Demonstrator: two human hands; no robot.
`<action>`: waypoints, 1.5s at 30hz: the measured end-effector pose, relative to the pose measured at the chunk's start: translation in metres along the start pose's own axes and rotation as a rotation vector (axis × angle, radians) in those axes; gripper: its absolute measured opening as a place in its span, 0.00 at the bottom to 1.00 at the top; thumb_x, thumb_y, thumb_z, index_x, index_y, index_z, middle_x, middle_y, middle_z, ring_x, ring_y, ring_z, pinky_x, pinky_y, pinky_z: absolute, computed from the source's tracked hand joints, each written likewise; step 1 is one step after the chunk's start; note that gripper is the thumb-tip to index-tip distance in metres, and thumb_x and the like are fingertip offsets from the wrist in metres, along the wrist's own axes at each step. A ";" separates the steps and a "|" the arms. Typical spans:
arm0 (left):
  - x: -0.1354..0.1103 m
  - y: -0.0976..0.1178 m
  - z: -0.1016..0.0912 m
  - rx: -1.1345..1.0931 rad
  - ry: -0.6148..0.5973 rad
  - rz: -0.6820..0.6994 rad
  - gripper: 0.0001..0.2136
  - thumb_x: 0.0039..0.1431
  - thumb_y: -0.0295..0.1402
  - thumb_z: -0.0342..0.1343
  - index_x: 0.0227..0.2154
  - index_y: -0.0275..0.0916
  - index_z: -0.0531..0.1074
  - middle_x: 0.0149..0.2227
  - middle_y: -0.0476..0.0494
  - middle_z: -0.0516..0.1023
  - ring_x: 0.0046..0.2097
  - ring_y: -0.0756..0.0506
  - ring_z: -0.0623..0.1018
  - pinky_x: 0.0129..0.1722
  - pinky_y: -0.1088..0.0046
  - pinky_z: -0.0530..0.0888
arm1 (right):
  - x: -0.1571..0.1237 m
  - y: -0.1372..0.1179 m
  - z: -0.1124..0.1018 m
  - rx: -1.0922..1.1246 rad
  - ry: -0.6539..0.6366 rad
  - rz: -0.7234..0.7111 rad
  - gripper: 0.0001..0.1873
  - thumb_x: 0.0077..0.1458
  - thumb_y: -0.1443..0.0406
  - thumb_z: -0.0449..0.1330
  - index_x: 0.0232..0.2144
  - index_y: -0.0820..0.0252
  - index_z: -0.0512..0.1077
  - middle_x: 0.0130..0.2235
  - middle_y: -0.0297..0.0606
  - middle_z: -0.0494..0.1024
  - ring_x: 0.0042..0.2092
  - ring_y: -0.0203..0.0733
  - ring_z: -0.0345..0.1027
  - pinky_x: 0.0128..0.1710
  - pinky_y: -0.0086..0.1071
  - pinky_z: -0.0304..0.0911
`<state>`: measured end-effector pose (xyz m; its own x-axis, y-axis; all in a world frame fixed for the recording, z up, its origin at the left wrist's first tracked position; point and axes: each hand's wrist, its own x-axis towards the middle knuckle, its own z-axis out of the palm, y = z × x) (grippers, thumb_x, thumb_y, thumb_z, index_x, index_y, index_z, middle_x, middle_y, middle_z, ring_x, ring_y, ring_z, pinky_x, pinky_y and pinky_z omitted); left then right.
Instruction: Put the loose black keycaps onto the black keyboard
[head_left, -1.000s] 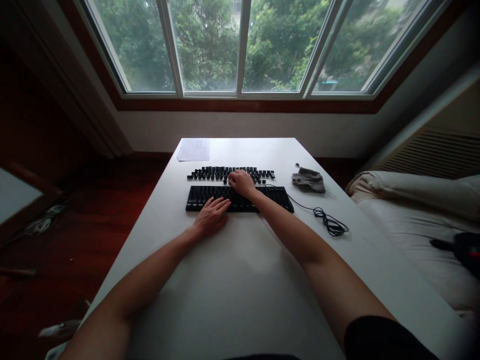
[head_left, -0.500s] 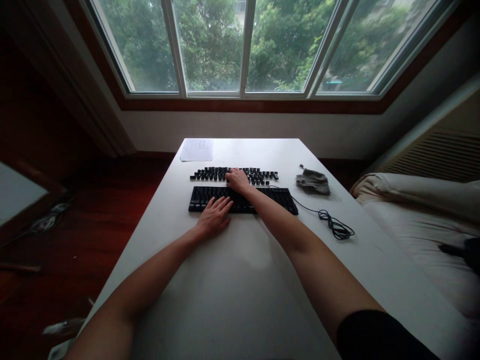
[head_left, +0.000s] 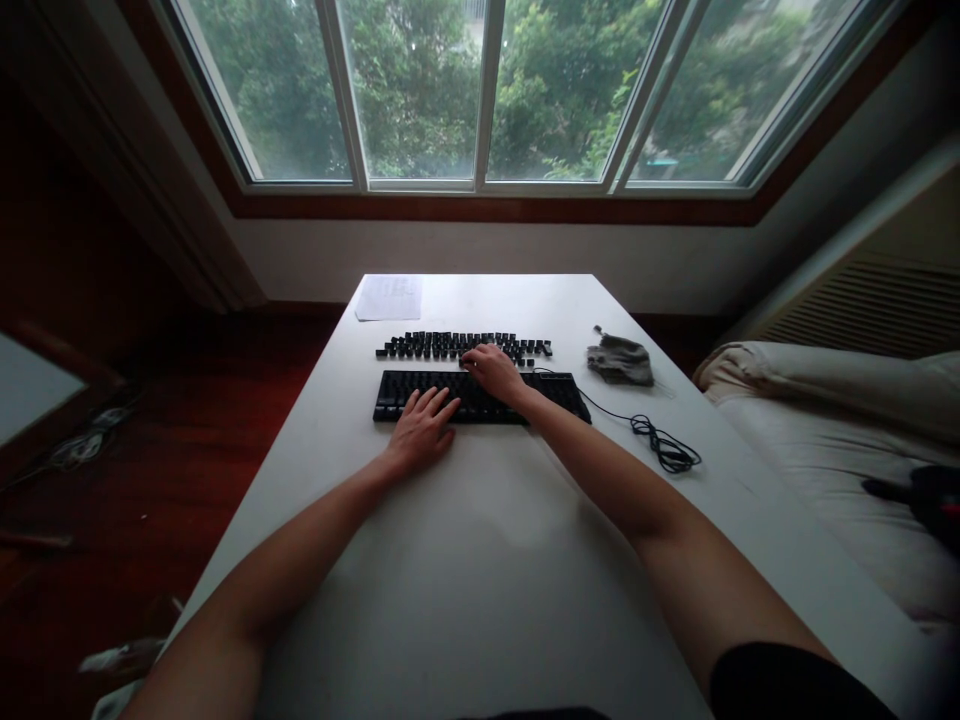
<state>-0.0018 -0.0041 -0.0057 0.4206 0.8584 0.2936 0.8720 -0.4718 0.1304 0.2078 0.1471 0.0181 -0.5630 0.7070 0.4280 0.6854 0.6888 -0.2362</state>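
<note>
A black keyboard [head_left: 495, 408] lies across the white table. Behind it, loose black keycaps [head_left: 427, 345] are laid out in rows. My left hand [head_left: 424, 425] rests with spread fingers on the keyboard's front left part and holds nothing. Just above the keyboard's back edge is my right hand [head_left: 491, 370], its fingers curled together at the near side of the keycap rows. A small dark keycap shows at its fingertips, partly hidden by them. My right forearm crosses over the right half of the keyboard.
A grey cloth pouch [head_left: 621, 360] lies right of the keycaps. The keyboard's coiled cable [head_left: 667, 445] is on the table's right side. A sheet of paper [head_left: 390, 297] sits at the far left corner. Beyond the table is a window [head_left: 480, 100]; a sofa [head_left: 825, 470] stands to the right.
My right hand has drawn back from over the keycap rows, toward the keyboard and slightly right. My left hand stays on the keyboard. The whole view has shifted a little.
</note>
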 end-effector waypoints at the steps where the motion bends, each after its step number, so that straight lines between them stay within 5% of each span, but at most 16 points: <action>1: 0.000 0.000 0.001 0.002 -0.002 -0.007 0.29 0.67 0.39 0.54 0.70 0.46 0.61 0.73 0.41 0.58 0.74 0.35 0.56 0.74 0.47 0.48 | -0.007 0.000 -0.002 0.028 0.015 0.010 0.11 0.68 0.64 0.60 0.48 0.58 0.79 0.47 0.44 0.80 0.50 0.48 0.69 0.55 0.39 0.60; 12: 0.003 -0.003 0.006 -0.010 -0.008 0.012 0.31 0.67 0.40 0.53 0.72 0.46 0.58 0.74 0.40 0.57 0.74 0.36 0.56 0.73 0.47 0.49 | -0.061 -0.015 -0.008 0.231 0.001 -0.041 0.07 0.62 0.62 0.67 0.42 0.55 0.81 0.42 0.41 0.79 0.47 0.46 0.70 0.50 0.39 0.64; 45: 0.006 -0.008 0.003 -0.055 0.115 -0.099 0.24 0.67 0.36 0.54 0.65 0.46 0.68 0.68 0.40 0.68 0.69 0.36 0.65 0.72 0.42 0.52 | -0.058 -0.016 0.006 0.266 -0.032 -0.052 0.05 0.62 0.64 0.66 0.41 0.55 0.80 0.41 0.40 0.78 0.48 0.46 0.69 0.49 0.37 0.64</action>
<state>-0.0052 0.0051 -0.0081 0.2996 0.8740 0.3826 0.8914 -0.3994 0.2142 0.2267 0.0967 -0.0084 -0.6114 0.6713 0.4189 0.5120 0.7393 -0.4374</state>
